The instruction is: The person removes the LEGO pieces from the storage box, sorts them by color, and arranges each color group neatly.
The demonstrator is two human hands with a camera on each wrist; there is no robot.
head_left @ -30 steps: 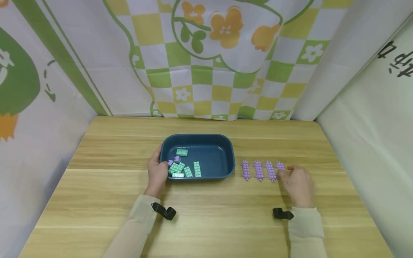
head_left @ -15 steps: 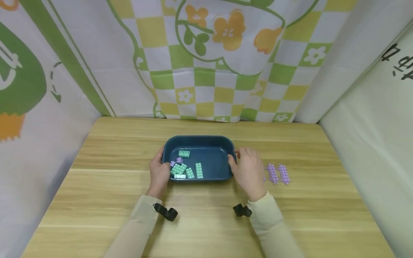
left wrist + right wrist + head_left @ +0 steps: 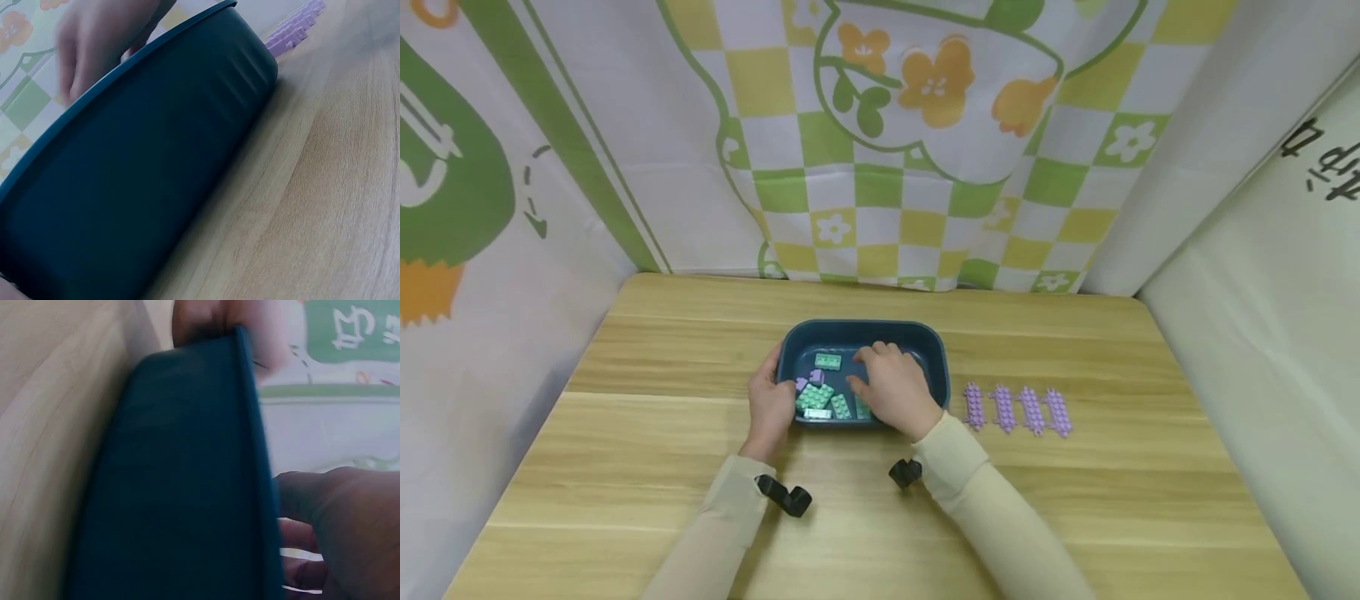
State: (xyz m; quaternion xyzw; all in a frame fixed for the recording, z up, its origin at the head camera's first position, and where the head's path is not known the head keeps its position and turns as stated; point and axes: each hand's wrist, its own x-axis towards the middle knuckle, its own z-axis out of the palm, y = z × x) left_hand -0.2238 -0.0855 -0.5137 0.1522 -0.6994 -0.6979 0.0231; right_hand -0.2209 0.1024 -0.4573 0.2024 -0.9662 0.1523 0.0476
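Observation:
My left hand (image 3: pixel 771 410) grips the left end of a dark blue tray (image 3: pixel 850 331), its thumb over the rim. Over the tray's middle is my right hand (image 3: pixel 897 387), fingers spread, with no brick visible in its grasp. Left of it, several mint-green building bricks (image 3: pixel 815 397) and small purple pieces (image 3: pixel 816 377) lie in the tray. A lone green brick (image 3: pixel 828 362) sits toward the back. My right hand partly covers another green brick (image 3: pixel 861 408). In the right wrist view, the tray wall (image 3: pixel 175 475) hides what lies below the right fingers (image 3: pixel 300 534).
Right of the tray, several long purple bricks (image 3: pixel 1003 408) stand side by side in a row on the wooden table (image 3: pixel 850 533). A patterned curtain (image 3: pixel 917 208) hangs behind the table's back edge.
My right hand has left the last purple brick in the row and moved left, past the tray's right rim, to above its inside. The left hand keeps its grip on the tray.

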